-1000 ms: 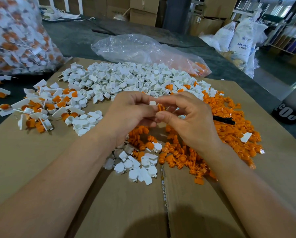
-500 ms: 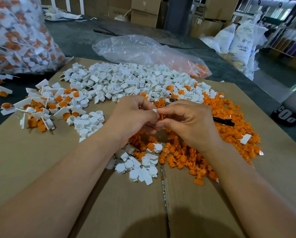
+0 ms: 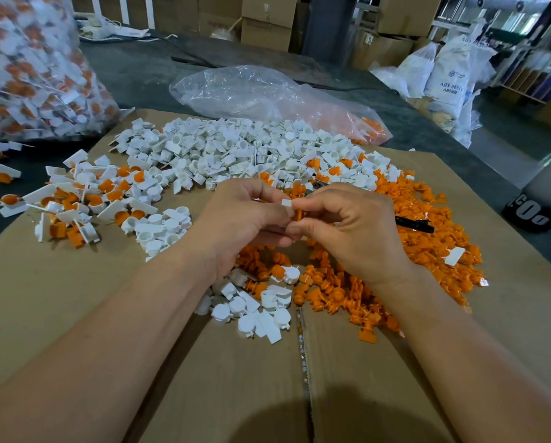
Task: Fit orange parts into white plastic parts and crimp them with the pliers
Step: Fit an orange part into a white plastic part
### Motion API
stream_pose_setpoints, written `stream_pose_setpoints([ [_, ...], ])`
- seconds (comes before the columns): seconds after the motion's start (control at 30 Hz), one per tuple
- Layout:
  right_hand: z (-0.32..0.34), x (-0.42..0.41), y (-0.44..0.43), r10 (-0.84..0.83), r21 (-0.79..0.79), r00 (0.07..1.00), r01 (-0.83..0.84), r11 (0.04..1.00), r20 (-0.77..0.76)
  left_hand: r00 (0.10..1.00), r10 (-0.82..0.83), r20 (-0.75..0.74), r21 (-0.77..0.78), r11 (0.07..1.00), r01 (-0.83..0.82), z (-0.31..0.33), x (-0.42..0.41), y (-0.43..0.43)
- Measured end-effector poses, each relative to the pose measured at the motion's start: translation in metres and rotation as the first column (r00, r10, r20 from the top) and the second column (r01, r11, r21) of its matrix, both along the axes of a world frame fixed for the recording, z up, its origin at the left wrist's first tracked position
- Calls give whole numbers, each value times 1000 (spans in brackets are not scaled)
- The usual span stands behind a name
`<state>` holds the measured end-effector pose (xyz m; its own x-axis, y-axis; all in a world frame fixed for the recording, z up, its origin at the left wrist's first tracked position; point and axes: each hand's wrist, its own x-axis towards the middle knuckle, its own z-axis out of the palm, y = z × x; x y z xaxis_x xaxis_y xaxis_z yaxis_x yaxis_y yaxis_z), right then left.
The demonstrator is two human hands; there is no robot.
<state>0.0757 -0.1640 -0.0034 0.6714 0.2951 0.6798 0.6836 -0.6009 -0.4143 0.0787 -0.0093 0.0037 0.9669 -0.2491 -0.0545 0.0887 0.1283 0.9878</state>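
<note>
My left hand and my right hand meet fingertip to fingertip over the middle of the cardboard. The left fingers pinch a small white plastic part. The right thumb and forefinger pinch an orange part pressed against it. A heap of loose orange parts spreads under and to the right of my right hand. A broad heap of white parts lies beyond my hands. A black handle, perhaps the pliers, pokes out of the orange heap right of my right hand.
Fitted white-and-orange pieces lie at the left of the flattened cardboard. A few white parts sit near my wrists. A full clear bag stands far left, a nearly empty plastic bag at the back. Boxes and sacks stand beyond.
Both hands have stayed together at the same spot; the fingers have shifted slightly around the white and orange parts. The view has tilted a little.
</note>
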Motion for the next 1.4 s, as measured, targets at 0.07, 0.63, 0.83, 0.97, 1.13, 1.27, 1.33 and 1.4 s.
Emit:
stream_pose_setpoints([
  [0.07,0,-1,0,9,26,1000,-8,1000,-30,1000,-6,-4,2,1000,6,1,-1,1],
  [0.63,4,-1,-3,48,121,995,-37,992,-89,994,61,92,-15,998,-59,4,-1,0],
  [0.83,2,1,-3,72,88,992,-64,994,-100,995,75,71,-25,997,-73,5,0,-1],
  [0.97,2,1,-3,78,84,993,-71,994,-87,995,71,65,-22,997,-70,5,0,-1],
  [1.13,3,0,-3,78,83,994,-71,994,-82,996,62,69,-21,998,-60,5,-1,-1],
  [1.27,3,0,-3,80,99,992,-70,993,-100,994,61,96,-4,998,-61,5,0,-1],
  [1.33,3,0,-3,87,107,991,-76,991,-103,992,52,112,-1,999,-52,5,-1,-1],
  [1.4,4,-1,-3,89,102,992,-79,992,-92,991,45,124,4,999,-46,6,-2,-2],
])
